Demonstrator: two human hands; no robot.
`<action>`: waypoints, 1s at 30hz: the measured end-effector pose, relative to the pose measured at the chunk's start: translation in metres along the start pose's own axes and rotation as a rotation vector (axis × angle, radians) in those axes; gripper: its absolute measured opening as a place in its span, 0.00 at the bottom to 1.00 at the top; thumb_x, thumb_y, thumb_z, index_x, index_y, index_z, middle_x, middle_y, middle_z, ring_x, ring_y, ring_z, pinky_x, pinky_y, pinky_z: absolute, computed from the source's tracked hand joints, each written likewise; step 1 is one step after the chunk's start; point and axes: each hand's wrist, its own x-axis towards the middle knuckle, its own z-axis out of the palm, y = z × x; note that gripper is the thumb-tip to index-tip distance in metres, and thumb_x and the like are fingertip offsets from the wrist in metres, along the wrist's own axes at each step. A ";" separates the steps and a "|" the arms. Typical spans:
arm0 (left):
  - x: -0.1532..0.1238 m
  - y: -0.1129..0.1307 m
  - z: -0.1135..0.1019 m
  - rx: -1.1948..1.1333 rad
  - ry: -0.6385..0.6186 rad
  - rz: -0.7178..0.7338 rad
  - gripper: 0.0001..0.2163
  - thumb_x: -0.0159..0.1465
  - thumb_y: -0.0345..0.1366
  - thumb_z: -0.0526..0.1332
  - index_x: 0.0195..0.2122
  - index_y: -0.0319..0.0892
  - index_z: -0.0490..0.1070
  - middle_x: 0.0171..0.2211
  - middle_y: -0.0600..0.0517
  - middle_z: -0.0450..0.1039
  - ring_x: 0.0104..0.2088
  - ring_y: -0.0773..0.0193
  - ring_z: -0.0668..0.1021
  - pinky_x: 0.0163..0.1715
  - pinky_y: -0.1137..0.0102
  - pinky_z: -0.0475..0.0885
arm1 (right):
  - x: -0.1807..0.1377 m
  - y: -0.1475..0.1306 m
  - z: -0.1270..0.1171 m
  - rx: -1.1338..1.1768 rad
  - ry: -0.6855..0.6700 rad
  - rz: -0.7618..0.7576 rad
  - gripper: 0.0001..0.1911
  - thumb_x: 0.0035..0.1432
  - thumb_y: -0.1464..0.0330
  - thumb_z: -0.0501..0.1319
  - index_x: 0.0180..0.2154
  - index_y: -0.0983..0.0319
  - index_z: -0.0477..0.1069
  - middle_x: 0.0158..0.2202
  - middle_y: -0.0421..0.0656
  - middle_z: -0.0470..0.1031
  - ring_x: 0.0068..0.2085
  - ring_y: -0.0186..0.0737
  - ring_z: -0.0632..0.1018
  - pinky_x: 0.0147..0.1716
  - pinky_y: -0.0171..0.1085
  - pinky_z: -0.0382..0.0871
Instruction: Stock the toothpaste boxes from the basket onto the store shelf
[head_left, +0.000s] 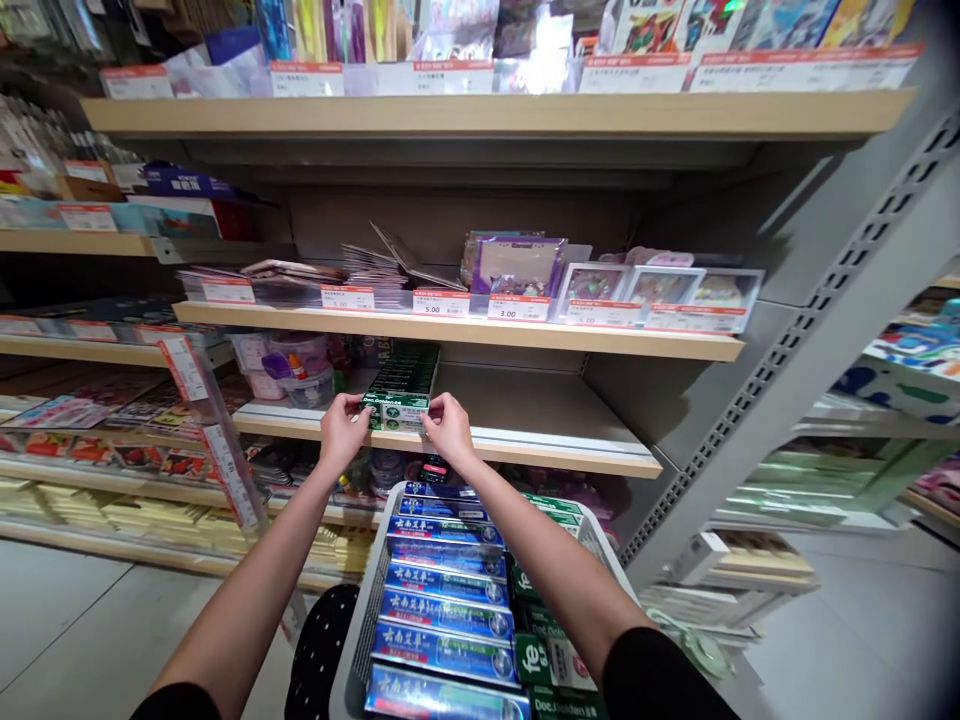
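Observation:
My left hand [344, 434] and my right hand [449, 428] pinch the two ends of a green-and-white Doc.Golden box [399, 412]. It is at the front edge of the lower shelf [525, 400], before a row of similar dark green boxes [405, 368] running back into the shelf. Below my arms stands a light grey basket [358, 625]. Its left side holds a column of blue boxes [442, 610] with Chinese lettering, and its right side holds green Doc.Golden boxes [551, 655], partly hidden by my right forearm.
Just above my hands juts a shelf [465, 328] with flat packets and clear cases [660, 295]. Plastic tubs [300, 370] stand left of the row. A slanted price-tag strip [214, 440] lies at left, and a slotted metal upright [780, 330] rises at right.

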 end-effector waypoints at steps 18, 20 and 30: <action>-0.006 -0.001 0.006 0.045 0.105 0.111 0.19 0.58 0.36 0.62 0.50 0.42 0.64 0.50 0.43 0.70 0.50 0.57 0.75 0.53 0.61 0.71 | 0.004 0.022 -0.021 -0.032 -0.014 -0.030 0.07 0.55 0.66 0.63 0.37 0.59 0.69 0.39 0.42 0.73 0.37 0.38 0.76 0.38 0.37 0.72; -0.022 0.011 0.007 0.059 0.159 0.174 0.18 0.60 0.35 0.61 0.51 0.42 0.65 0.51 0.44 0.69 0.52 0.57 0.74 0.55 0.60 0.68 | -0.003 0.031 -0.043 -0.023 0.004 -0.044 0.08 0.55 0.66 0.62 0.38 0.59 0.69 0.40 0.43 0.74 0.39 0.39 0.76 0.37 0.36 0.73; -0.132 0.077 0.065 0.098 -0.171 0.295 0.09 0.65 0.34 0.55 0.45 0.44 0.70 0.51 0.47 0.71 0.57 0.56 0.70 0.60 0.60 0.62 | -0.072 0.064 -0.144 -0.053 0.084 0.115 0.09 0.56 0.63 0.59 0.37 0.61 0.70 0.38 0.44 0.77 0.36 0.39 0.77 0.39 0.38 0.72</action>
